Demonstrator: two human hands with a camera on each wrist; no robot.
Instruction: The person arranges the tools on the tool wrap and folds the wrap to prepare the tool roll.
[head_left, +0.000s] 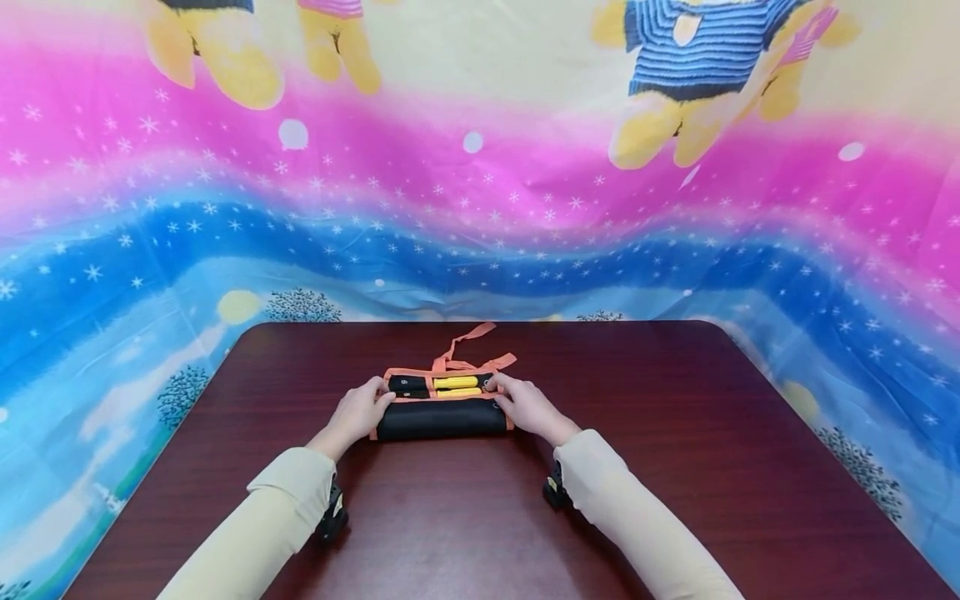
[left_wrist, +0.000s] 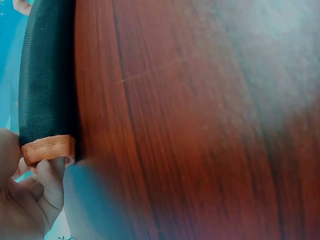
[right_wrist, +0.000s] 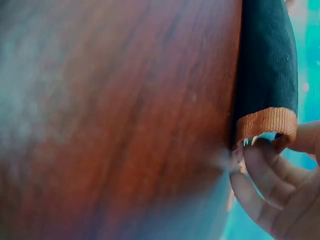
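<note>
A black fabric tool roll (head_left: 441, 418) with orange trim lies partly rolled up near the table's middle. Two yellow handles (head_left: 456, 382) show in the black pockets of its unrolled strip. My left hand (head_left: 363, 411) grips the roll's left end, its fingers curled at the orange edge (left_wrist: 49, 149) in the left wrist view. At the opposite end, my right hand (head_left: 531, 407) holds the roll, thumb on the near side. In the right wrist view its fingers (right_wrist: 265, 175) bend round the open orange-trimmed end. Orange tie straps (head_left: 457, 354) trail from the far edge.
The dark reddish-brown table (head_left: 637, 375) has rounded far corners. Behind and beside it hangs a printed cloth (head_left: 480, 208) in pink and blue with snowflakes. A small black device (head_left: 332, 512) sits at the left wrist, another (head_left: 555, 490) at the right.
</note>
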